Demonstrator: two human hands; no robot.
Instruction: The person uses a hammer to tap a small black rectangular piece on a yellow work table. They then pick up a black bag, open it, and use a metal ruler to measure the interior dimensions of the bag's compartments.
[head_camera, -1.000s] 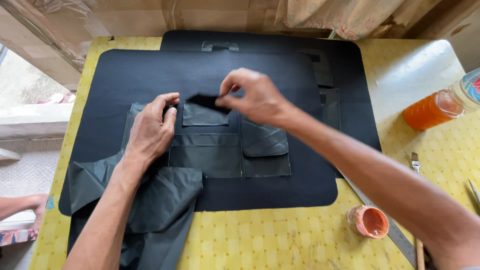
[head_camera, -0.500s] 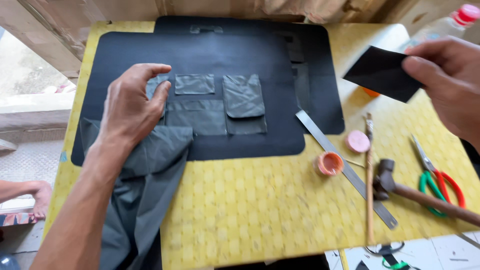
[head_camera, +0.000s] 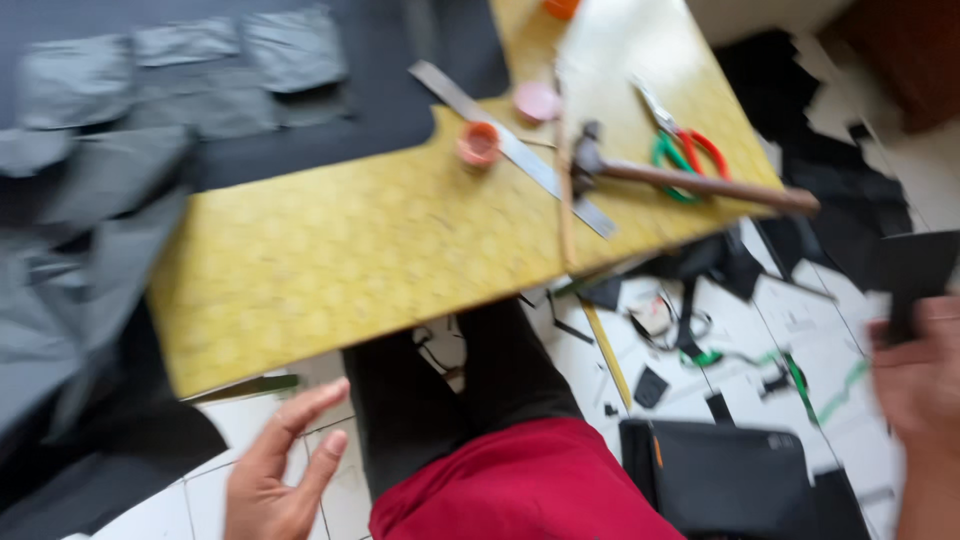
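Note:
My right hand (head_camera: 920, 385) is low at the right edge of the view, off the table, gripping a flat black leather piece (head_camera: 910, 275) over the floor. My left hand (head_camera: 282, 470) hangs below the table's front edge with its fingers apart and nothing in it. The dark grey garment with sewn pockets (head_camera: 150, 90) lies on the black mat (head_camera: 400, 110) at the upper left, and part of it drapes over the table's left side. The whole view is motion-blurred.
On the yellow table (head_camera: 380, 250) lie a metal ruler (head_camera: 510, 145), a hammer (head_camera: 690, 180), red-and-green scissors (head_camera: 680, 145), a small orange cup (head_camera: 479, 143) and a pink lid (head_camera: 537, 100). Black scraps and green cord litter the white floor (head_camera: 760, 330). A black case (head_camera: 730, 475) sits by my knee.
The view has swung down and right. My right hand carried the black piece off the table toward the floor. My left hand left the garment and dropped below the table edge.

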